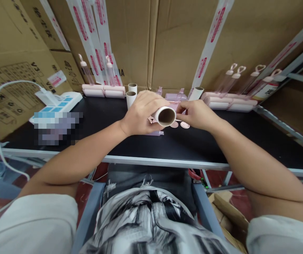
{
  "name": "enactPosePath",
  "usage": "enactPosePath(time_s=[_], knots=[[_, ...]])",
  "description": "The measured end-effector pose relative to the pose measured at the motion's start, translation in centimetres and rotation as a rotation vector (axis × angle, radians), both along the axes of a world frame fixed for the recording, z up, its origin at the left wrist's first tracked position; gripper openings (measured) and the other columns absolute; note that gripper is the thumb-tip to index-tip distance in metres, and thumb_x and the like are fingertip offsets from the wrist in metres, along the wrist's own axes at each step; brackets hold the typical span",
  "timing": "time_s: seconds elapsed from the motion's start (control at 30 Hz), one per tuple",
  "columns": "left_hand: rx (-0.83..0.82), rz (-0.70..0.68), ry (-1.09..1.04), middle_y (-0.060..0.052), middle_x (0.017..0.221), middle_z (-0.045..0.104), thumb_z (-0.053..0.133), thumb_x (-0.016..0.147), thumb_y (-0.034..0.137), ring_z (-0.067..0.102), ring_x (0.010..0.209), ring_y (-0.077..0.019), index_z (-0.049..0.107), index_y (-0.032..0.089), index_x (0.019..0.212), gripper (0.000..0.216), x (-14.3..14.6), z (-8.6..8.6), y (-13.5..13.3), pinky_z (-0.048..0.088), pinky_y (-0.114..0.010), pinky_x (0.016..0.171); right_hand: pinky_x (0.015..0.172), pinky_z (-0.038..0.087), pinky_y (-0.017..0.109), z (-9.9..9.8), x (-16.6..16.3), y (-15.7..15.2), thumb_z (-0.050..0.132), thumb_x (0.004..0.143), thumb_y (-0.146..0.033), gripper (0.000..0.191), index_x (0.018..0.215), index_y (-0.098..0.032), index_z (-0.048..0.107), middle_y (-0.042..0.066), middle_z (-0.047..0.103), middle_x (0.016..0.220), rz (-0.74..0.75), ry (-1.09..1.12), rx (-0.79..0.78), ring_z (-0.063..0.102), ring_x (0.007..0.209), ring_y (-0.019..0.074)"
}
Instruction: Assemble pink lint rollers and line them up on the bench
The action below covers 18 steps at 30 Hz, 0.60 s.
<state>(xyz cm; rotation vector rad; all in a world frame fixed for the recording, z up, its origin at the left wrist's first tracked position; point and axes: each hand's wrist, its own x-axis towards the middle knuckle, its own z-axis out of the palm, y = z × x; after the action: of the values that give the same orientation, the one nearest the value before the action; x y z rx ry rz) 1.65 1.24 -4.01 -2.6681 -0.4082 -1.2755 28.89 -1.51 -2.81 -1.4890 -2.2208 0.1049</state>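
My left hand [143, 112] is wrapped round a white cardboard tube [166, 116], whose open end and brown inside face me. Just right of the tube, my right hand [197, 113] has its thumb and fingers drawn together. What it pinches, if anything, is too small to make out. Small pink round pieces [185, 125] lie on the black table [193, 144] below the right fingers. A clear purple piece [155, 133] shows under the left hand. Behind both hands are more translucent purple and pink parts [176, 96], partly hidden.
Two white tubes [131, 100] stand behind my left hand, another tube [197, 93] behind my right. Pink lint rollers [103, 90] with heart-ended handles line the back left; more pink rollers [230, 101] are at the back right. A power strip [58, 106] with a white cable lies left. Cardboard [130, 42] walls the back.
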Motion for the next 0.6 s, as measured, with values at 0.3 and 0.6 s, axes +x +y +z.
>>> enactPosePath(time_s=[0.3, 0.6], knots=[[-0.125, 0.08, -0.068, -0.011, 0.112, 0.081, 0.07, 0.091, 0.072, 0.074, 0.108, -0.0306, 0.073, 0.02, 0.117, 0.058, -0.1, 0.1, -0.4, 0.052, -0.051, 0.108, 0.069, 0.041, 0.033, -0.8, -1.4, 0.1, 0.075, 0.095, -0.047, 0.025, 0.091, -0.022, 0.077, 0.009, 0.082, 0.092, -0.129, -0.408, -0.141, 0.073, 0.088, 0.0271], [-0.134, 0.068, -0.085, -0.012, 0.112, 0.081, 0.069, 0.091, 0.073, 0.075, 0.108, -0.03, 0.073, 0.019, 0.117, 0.06, -0.2, 0.2, -0.4, 0.053, -0.05, 0.107, 0.07, 0.041, 0.032, -1.3, -2.0, -0.1, 0.069, 0.096, -0.033, 0.013, 0.094, -0.022, 0.075, 0.009, 0.082, 0.103, -0.106, -0.405, -0.178, 0.072, 0.09, 0.0245]])
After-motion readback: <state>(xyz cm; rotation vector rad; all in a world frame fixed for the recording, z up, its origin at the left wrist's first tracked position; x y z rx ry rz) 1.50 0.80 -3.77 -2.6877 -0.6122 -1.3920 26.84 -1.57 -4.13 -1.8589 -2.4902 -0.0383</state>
